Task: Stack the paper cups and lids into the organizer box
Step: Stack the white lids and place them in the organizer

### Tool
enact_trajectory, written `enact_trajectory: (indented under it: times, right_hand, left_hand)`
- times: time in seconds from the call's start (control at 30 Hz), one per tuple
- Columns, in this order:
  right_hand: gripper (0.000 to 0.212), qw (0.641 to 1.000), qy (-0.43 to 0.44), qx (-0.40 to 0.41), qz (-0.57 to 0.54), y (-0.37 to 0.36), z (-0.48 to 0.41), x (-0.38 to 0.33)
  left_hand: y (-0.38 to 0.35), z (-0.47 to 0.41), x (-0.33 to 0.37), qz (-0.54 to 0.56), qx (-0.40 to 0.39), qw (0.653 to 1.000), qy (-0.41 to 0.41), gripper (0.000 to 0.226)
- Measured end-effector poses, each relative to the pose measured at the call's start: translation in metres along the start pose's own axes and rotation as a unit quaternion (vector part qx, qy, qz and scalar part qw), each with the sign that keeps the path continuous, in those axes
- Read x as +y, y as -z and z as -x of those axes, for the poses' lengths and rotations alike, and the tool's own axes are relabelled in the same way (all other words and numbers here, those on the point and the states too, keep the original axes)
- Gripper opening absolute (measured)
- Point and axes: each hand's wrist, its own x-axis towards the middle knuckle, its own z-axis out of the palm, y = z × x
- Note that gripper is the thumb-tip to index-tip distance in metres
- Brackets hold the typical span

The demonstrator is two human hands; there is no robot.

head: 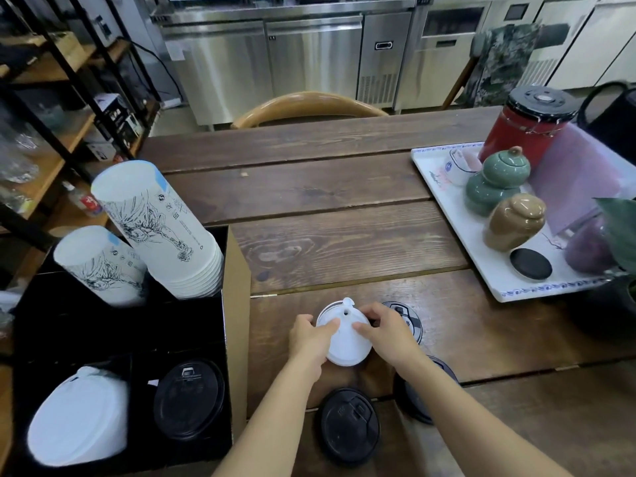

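Observation:
A white lid (346, 342) lies on the wooden table (344, 235) in front of me. My left hand (308, 339) grips its left edge and my right hand (387, 333) grips its right edge. Black lids lie around it: one (407, 316) behind my right hand, one (349, 425) near the front edge, one (418, 397) partly under my right forearm. The black organizer box (234, 304) stands at the left. It holds two stacks of printed white paper cups (165, 228) (99, 263), a stack of white lids (79, 418) and a stack of black lids (189, 397).
A white tray (440, 187) at the right carries a red canister (526, 122), green and brown ceramic jars, a small cup and a black coaster. A wooden chair back (309, 103) stands beyond the table. Shelving is at the left, steel counters behind.

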Motion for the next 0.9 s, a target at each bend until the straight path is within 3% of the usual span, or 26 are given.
enact_trajectory:
  times: [0.1, 0.3, 0.53, 0.77, 0.9]
  right_hand:
    - [0.016, 0.999, 0.012, 0.008, -0.030, 0.000, 0.002, 0.002]
    - [0.013, 0.988, 0.044, 0.004, -0.148, 0.004, 0.006, -0.010]
    - [0.015, 0.978, 0.050, -0.008, -0.203, 0.003, 0.008, -0.008]
    - [0.008, 0.959, 0.040, 0.007, -0.282, -0.008, 0.013, -0.010]
    - [0.011, 0.959, 0.025, 0.021, -0.283, -0.009, 0.011, -0.010]
  left_hand:
    - [0.002, 0.001, 0.003, 0.033, -0.030, 0.999, 0.014, 0.023]
    - [0.006, 0.004, 0.005, 0.109, -0.063, 0.992, 0.008, 0.033]
    - [0.012, 0.009, -0.001, 0.173, -0.097, 0.980, 0.030, 0.040]
    - [0.015, 0.013, -0.004, 0.251, -0.186, 0.950, 0.002, 0.040]
    - [0.010, 0.019, -0.004, 0.313, -0.187, 0.931, 0.034, 0.041]
